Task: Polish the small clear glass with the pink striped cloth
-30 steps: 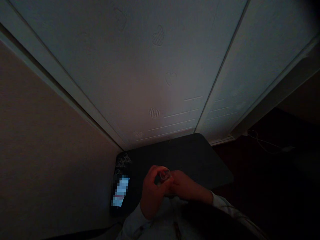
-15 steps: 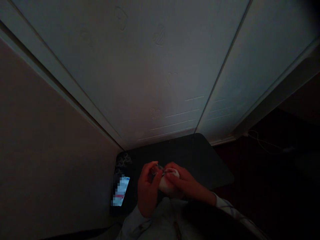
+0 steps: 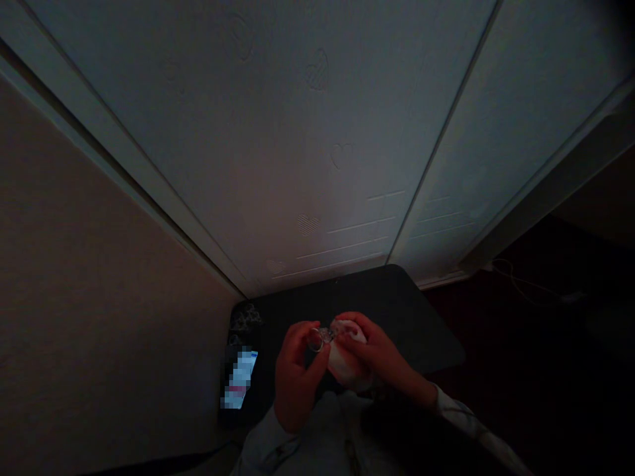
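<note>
Both my hands are held close together over the dark table. My left hand is closed, with thumb and fingers pinching a shiny round ring that looks like a metal key ring. Short shiny links run from the ring towards my right hand. That hand is closed around a pale pink-and-white, soft-looking item, with the thumb on its upper part. The links meet this item near my right thumb; how they are joined is too dark to make out.
A dark table stands against a pale panel with embossed hearts. At its left end lie a lit phone, its screen blurred out, and a small heap of shiny chain-like pieces. A white cable lies in the shadow at right.
My right hand has shifted slightly right and up with the soft item. The ring and links now show more clearly between my hands. The phone and the heap have stayed put.
</note>
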Available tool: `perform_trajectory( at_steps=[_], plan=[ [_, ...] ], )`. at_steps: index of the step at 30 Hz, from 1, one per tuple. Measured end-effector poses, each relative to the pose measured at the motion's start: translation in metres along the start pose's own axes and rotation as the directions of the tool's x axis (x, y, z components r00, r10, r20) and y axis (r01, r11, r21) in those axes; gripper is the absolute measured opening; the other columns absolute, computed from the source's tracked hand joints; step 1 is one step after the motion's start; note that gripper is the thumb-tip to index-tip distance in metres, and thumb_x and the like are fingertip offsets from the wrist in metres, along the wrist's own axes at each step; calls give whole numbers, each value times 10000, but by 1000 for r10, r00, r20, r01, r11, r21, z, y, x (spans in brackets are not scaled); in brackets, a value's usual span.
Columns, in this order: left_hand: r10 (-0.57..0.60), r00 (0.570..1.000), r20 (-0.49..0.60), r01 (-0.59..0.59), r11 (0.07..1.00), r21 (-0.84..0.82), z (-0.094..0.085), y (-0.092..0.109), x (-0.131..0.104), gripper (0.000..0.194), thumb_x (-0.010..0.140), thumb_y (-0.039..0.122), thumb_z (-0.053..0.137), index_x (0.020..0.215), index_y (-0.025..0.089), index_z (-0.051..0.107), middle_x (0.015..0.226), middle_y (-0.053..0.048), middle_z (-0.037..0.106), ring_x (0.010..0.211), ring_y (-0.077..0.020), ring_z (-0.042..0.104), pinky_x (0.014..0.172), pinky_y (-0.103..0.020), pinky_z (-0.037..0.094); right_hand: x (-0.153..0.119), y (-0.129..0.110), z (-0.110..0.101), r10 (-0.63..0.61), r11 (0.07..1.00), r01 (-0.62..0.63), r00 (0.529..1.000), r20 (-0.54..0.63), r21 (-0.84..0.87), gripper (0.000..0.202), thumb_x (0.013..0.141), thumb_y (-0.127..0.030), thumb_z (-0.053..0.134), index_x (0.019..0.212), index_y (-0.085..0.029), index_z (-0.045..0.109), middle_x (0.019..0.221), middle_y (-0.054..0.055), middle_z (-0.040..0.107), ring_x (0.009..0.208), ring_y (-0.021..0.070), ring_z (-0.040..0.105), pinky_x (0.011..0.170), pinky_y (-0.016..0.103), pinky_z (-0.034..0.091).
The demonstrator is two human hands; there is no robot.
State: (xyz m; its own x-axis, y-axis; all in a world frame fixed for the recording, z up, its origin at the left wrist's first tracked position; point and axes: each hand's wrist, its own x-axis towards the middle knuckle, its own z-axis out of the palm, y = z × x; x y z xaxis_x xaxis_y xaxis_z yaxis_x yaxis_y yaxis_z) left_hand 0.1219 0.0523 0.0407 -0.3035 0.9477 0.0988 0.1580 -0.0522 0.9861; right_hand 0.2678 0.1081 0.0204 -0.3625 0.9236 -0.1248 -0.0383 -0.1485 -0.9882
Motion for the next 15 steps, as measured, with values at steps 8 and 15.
perform_trajectory(
  at_steps=[8, 15],
  plan=[
    [94, 994, 47, -99, 989, 110, -1, -4, 1, 263, 724, 169, 637, 983, 212, 641, 1027, -54, 598, 930, -201, 604, 837, -333, 496, 2, 15, 5, -7, 999, 6, 1000, 9, 36, 420, 738, -510, 616, 1006, -188, 652, 1030, 96, 693, 952, 250, 625, 875, 419, 460],
    [191, 975, 116, -218, 927, 305, -3, 5, 4, 244, 722, 157, 620, 953, 219, 666, 977, -57, 656, 902, -212, 617, 827, -348, 502, 1, 8, 5, 47, 981, -49, 999, 12, 190, 489, 719, -593, 600, 974, -182, 673, 1052, 107, 701, 1006, 265, 623, 949, 438, 424]
  ],
)
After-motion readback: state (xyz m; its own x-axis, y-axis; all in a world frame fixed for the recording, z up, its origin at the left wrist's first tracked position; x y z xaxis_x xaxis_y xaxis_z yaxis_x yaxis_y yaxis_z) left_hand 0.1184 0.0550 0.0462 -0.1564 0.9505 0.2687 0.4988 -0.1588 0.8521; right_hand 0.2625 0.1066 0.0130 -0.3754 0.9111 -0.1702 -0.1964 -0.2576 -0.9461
